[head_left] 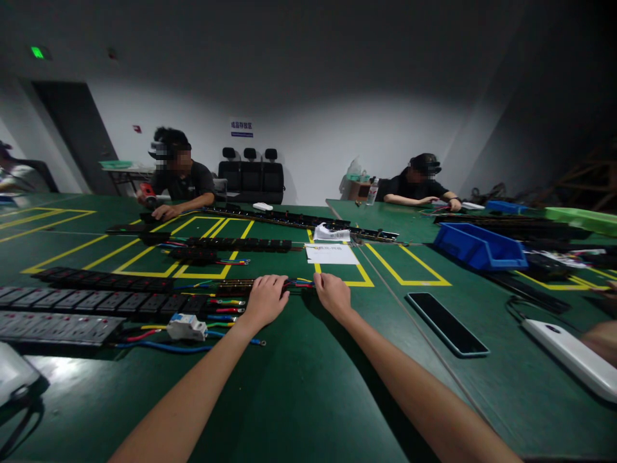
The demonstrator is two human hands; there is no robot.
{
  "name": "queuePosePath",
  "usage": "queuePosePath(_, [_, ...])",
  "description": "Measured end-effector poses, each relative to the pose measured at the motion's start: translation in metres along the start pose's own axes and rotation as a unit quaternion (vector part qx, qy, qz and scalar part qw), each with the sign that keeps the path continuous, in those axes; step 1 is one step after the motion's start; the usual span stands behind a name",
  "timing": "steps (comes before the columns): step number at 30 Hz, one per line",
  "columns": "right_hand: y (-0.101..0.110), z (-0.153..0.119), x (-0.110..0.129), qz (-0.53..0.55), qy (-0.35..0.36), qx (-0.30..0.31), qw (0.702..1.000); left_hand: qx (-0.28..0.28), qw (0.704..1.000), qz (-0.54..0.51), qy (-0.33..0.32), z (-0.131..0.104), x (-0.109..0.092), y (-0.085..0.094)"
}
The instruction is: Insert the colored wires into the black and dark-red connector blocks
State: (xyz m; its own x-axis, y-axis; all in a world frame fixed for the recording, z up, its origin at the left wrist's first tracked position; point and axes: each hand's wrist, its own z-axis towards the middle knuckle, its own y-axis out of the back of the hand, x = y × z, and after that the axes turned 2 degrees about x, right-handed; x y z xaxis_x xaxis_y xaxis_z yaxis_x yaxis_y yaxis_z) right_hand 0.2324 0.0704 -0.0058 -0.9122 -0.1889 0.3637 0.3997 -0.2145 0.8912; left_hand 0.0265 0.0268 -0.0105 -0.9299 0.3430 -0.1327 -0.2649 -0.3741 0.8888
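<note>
My left hand [267, 299] is closed over the right end of a dark strip with brown-gold lines [234, 287]. Coloured wires [301, 283] run from it across the gap to my right hand [332, 294], whose fingers are pinched on the wire ends. Left of my hands lie rows of black socket strips [103, 300] and a grey socket strip [58, 326]. Red, green, yellow and blue wires with ring terminals stick out of their right ends. A white breaker [187, 327] sits among these wires, below and left of my left hand.
A white paper [332, 254] lies just beyond my hands on the green table [308, 411]. To the right are a phone [447, 323], a blue bin [479, 247] and a white device [571, 357]. Across the table, one person holds a red tool [148, 191]; another handles wires.
</note>
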Motion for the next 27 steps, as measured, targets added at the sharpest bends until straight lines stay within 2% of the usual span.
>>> queuePosePath(11, [0.0005, -0.0004, 0.0017, -0.019, 0.011, 0.013, 1.000, -0.002, 1.000, 0.005, 0.003, 0.0000, -0.0010, 0.0008])
queuePosePath(21, [-0.0015, -0.0023, -0.0010, 0.012, 0.005, -0.088, 0.996, -0.002, 1.000, 0.001, -0.002, -0.0004, -0.0008, 0.0006])
queuePosePath(27, [-0.0020, -0.0012, -0.0016, -0.020, 0.014, -0.029, 0.999, 0.000, 1.000, 0.003, -0.001, -0.0004, -0.0011, 0.0002])
